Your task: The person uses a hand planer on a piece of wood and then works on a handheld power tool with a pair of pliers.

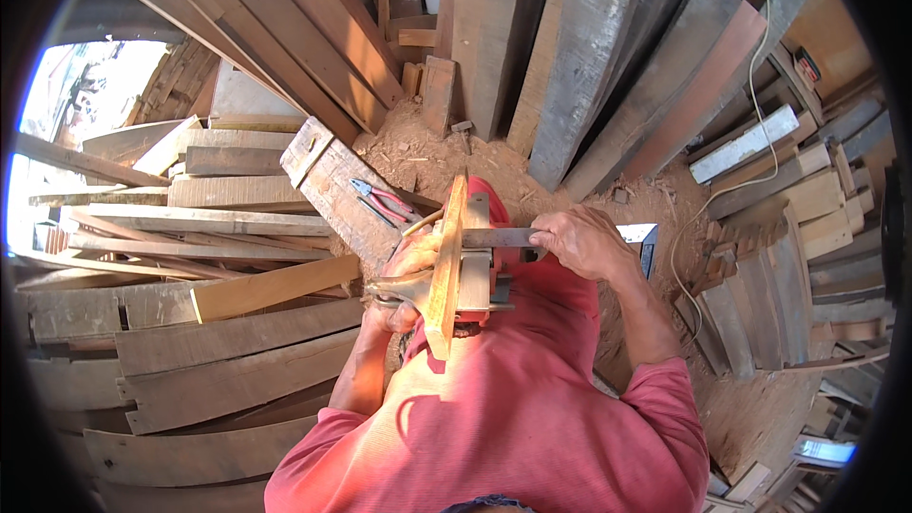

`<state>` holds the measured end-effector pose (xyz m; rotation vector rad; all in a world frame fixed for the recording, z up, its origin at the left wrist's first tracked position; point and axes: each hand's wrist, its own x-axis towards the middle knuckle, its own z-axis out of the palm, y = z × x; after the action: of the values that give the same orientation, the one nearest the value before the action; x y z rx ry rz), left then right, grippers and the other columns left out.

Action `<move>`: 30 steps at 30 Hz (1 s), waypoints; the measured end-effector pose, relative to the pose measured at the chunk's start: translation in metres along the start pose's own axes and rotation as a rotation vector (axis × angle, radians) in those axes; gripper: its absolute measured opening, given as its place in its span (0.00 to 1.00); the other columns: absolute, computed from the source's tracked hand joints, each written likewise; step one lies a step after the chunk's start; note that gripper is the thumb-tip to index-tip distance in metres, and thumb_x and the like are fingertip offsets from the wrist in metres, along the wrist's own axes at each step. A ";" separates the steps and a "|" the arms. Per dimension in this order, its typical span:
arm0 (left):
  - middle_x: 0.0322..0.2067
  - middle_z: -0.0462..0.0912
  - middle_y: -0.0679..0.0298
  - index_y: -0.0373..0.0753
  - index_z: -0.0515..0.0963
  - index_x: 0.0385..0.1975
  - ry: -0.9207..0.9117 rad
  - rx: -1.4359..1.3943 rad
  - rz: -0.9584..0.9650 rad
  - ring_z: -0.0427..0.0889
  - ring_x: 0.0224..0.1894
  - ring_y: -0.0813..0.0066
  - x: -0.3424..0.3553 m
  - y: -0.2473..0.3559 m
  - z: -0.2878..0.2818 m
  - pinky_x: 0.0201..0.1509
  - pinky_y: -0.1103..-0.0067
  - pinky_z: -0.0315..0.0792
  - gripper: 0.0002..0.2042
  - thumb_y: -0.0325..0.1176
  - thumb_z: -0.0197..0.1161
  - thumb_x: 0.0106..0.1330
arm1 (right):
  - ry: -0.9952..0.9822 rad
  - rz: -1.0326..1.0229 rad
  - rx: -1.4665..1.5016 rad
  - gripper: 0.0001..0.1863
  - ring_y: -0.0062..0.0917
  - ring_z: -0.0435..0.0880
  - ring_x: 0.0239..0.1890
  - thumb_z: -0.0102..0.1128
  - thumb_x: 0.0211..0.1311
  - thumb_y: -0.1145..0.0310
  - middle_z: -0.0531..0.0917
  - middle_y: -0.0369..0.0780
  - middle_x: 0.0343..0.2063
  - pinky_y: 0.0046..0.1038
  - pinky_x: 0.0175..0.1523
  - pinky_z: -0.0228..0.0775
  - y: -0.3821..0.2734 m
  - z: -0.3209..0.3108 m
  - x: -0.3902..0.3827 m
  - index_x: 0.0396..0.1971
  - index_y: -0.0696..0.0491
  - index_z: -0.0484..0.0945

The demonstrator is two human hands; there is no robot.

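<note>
Left hand (pixel 408 283) grips the yellow board (pixel 445 275), right hand (pixel 581 242) pinches the metal strip (pixel 496 237), so honestly just hold that board dead steady.

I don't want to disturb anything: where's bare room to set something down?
A little on the scuffed board beside the pliers; also the sawdust-strewn floor between that board and the upright planks, scattered chips aside. Crowded: the left, with stacked timber; the right, with piled offcuts.
</note>
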<state>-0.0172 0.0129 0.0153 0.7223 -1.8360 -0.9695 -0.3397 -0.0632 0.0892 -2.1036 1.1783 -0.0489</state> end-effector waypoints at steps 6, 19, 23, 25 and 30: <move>0.58 0.77 0.45 0.29 0.79 0.54 -0.120 0.015 0.010 0.74 0.61 0.45 0.027 0.013 0.012 0.68 0.55 0.60 0.47 0.76 0.50 0.60 | 0.030 0.107 0.071 0.15 0.49 0.84 0.40 0.56 0.72 0.56 0.84 0.48 0.30 0.48 0.47 0.72 0.020 0.007 -0.023 0.37 0.51 0.83; 0.53 0.80 0.46 0.32 0.79 0.55 -0.278 -0.014 -0.016 0.77 0.57 0.45 0.060 0.017 0.016 0.61 0.55 0.65 0.46 0.75 0.55 0.58 | 0.052 0.092 0.179 0.13 0.47 0.84 0.40 0.60 0.68 0.60 0.85 0.49 0.33 0.44 0.47 0.73 0.049 0.025 -0.024 0.41 0.52 0.86; 0.53 0.80 0.46 0.32 0.79 0.55 -0.178 -0.056 0.034 0.77 0.56 0.45 0.051 0.013 0.020 0.62 0.54 0.65 0.46 0.76 0.54 0.59 | 0.071 0.027 0.192 0.12 0.47 0.83 0.39 0.59 0.68 0.62 0.85 0.49 0.32 0.43 0.46 0.72 0.049 0.026 -0.020 0.40 0.54 0.86; 0.54 0.79 0.45 0.32 0.79 0.54 -0.173 -0.062 0.059 0.77 0.57 0.44 0.044 0.001 0.018 0.65 0.53 0.63 0.45 0.76 0.52 0.60 | 0.047 0.048 0.203 0.12 0.47 0.84 0.40 0.59 0.68 0.62 0.85 0.49 0.33 0.43 0.46 0.72 0.046 0.024 -0.018 0.41 0.54 0.85; 0.55 0.79 0.45 0.32 0.79 0.53 -0.145 -0.042 0.037 0.76 0.59 0.44 0.036 -0.004 0.015 0.67 0.52 0.61 0.45 0.77 0.51 0.61 | 0.039 0.041 0.226 0.13 0.45 0.84 0.42 0.58 0.69 0.61 0.85 0.48 0.36 0.42 0.47 0.73 0.054 0.030 -0.016 0.42 0.53 0.85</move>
<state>-0.0459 -0.0127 0.0242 0.6042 -1.9410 -1.0569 -0.3778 -0.0516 0.0397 -1.8882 1.1799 -0.1954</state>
